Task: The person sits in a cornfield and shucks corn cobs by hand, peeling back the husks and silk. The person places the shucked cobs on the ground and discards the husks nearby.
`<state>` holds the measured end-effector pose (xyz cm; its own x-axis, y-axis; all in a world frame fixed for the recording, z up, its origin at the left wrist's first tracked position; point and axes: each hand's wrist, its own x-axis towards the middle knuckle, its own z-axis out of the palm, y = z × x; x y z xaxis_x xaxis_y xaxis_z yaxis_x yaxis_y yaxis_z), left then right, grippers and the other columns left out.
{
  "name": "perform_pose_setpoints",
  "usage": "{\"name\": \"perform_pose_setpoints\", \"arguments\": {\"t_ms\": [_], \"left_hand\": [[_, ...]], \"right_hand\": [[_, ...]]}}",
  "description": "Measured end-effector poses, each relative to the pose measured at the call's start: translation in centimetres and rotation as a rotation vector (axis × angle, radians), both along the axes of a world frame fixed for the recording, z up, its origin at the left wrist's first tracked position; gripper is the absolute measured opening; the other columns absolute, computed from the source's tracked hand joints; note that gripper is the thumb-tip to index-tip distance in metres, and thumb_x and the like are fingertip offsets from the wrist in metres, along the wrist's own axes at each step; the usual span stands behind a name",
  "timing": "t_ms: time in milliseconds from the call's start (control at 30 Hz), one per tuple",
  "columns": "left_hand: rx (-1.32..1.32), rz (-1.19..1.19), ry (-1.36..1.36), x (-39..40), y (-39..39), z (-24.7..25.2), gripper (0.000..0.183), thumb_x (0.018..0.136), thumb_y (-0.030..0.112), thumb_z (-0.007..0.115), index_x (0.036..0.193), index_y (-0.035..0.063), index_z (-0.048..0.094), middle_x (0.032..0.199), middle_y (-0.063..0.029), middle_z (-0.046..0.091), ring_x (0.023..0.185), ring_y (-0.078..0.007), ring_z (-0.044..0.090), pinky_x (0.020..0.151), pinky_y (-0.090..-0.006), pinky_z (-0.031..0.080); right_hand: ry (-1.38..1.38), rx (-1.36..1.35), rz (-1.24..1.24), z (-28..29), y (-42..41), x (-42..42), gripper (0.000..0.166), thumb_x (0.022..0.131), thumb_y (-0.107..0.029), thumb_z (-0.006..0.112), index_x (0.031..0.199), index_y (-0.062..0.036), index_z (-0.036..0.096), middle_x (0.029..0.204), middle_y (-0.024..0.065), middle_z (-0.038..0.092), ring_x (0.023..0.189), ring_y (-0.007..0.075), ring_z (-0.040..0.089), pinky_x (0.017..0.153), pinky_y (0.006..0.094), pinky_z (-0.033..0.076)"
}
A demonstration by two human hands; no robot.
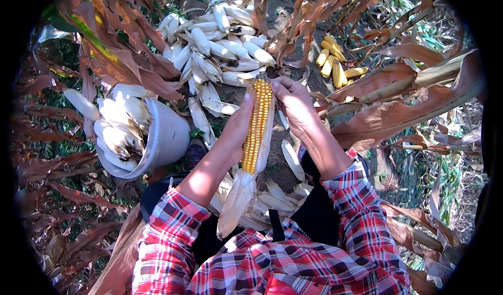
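An ear of yellow corn (256, 131) is held upright in front of me, its kernels bare on the side that faces me. Pale husk (238, 200) is peeled down from its lower end and hangs toward my lap, and a strip still runs along its right side. My left hand (240, 126) grips the cob from the left, thumb near the top. At the upper right of the ear, my right hand (292, 102) has its thumb and fingers pinched by the tip; whether husk or silk is between them is hard to see.
A heap of unhusked ears (220, 43) lies ahead on the soil. Several husked yellow cobs (333, 63) rest at the right. A tilted white bucket (169, 126) holding pale husked-over ears (122, 126) stands left. Dry corn stalks (408, 86) lean in from both sides. Loose husks (275, 200) lie between my legs.
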<state>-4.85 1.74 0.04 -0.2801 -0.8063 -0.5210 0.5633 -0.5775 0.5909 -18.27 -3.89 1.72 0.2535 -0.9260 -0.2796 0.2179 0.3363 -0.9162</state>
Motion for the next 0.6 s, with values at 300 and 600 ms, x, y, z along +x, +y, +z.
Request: {"name": "perform_pose_setpoints", "arguments": {"t_ms": [300,600], "left_hand": [[-0.124,-0.046,-0.066,-0.3,0.4,0.1,0.042,0.08,0.029,0.067,0.11,0.0049,0.051,0.087,-0.0021,0.055,0.073,-0.0103,0.054,0.065,-0.0266,0.046],[-0.374,0.002,-0.275,-0.1,0.1,-0.6,0.04,0.075,0.016,0.064,0.106,-0.0016,0.048,0.086,-0.0081,0.058,0.074,-0.0189,0.063,0.065,-0.031,0.052]], "right_hand": [[0.052,-0.092,0.008,1.0,-0.1,-0.5,0.015,0.09,-0.015,0.056,0.091,-0.0007,0.062,0.077,0.0001,0.059,0.068,0.006,0.049,0.061,0.022,0.04],[0.024,0.009,0.031,1.3,0.1,-0.4,0.021,0.089,-0.019,0.059,0.094,0.0016,0.06,0.08,0.0024,0.06,0.071,0.0084,0.052,0.066,0.025,0.043]]}}
